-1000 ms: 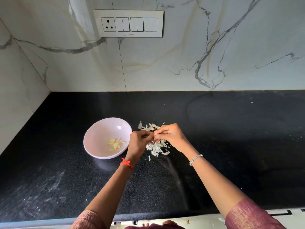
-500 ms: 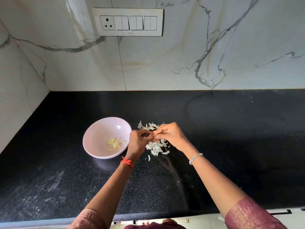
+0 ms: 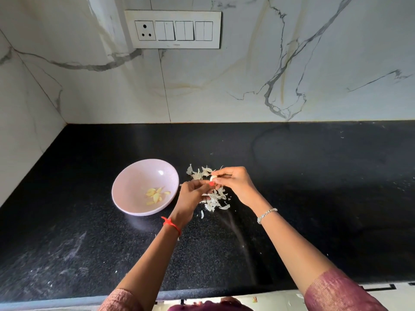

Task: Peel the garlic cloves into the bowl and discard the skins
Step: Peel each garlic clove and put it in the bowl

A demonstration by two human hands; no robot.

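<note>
A pale pink bowl (image 3: pixel 134 176) sits on the black counter with several peeled yellowish cloves (image 3: pixel 155 195) in its bottom. To its right lies a loose pile of white garlic skins (image 3: pixel 213 199). Above the pile my right hand (image 3: pixel 237 184) pinches a small white garlic clove (image 3: pixel 213 177) at its fingertips. My left hand (image 3: pixel 190 197) touches the same clove from the left, thumb with a red nail against it. Whether skin remains on the clove is too small to tell.
The black granite counter (image 3: pixel 314 198) runs to a marble wall with a switch panel (image 3: pixel 173 29) behind and a side wall at the left. The counter's front edge (image 3: pixel 67 303) is close to my body. Faint white dust marks the near left.
My hands have drawn slightly apart. The white clove now shows at my right fingertips, and my left hand has dropped a little lower over the skins.
</note>
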